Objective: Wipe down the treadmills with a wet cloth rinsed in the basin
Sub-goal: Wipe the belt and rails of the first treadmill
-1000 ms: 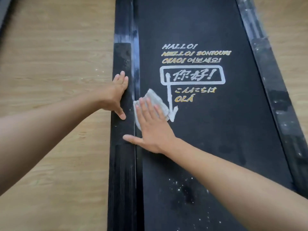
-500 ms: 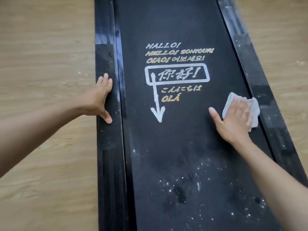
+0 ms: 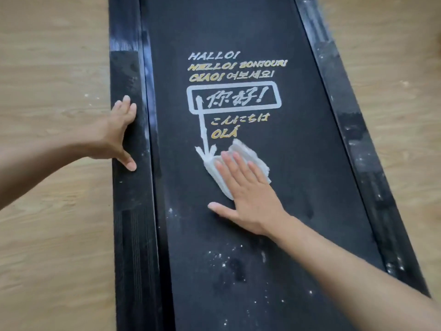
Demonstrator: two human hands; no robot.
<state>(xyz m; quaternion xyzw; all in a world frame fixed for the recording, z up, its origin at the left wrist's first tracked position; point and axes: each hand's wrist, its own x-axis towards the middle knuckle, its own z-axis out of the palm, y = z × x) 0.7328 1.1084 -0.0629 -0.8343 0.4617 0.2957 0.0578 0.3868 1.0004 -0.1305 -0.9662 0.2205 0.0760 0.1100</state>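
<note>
Our flat right hand (image 3: 250,201) presses the folded white cloth (image 3: 248,154) on the speckled treadmill belt (image 3: 310,163); our left hand (image 3: 109,137) lies spread on the rail (image 3: 128,223).

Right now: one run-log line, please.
phase: wiping belt | right hand: flat on cloth | left hand: resting on left side rail | belt: white specks nearer camera

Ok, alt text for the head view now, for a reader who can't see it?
A person's right hand presses a white cloth flat on a black treadmill belt, just below printed multilingual greetings, while the left hand rests on the left side rail. White specks dot the belt nearer the camera; wooden floor lies on both sides.
</note>
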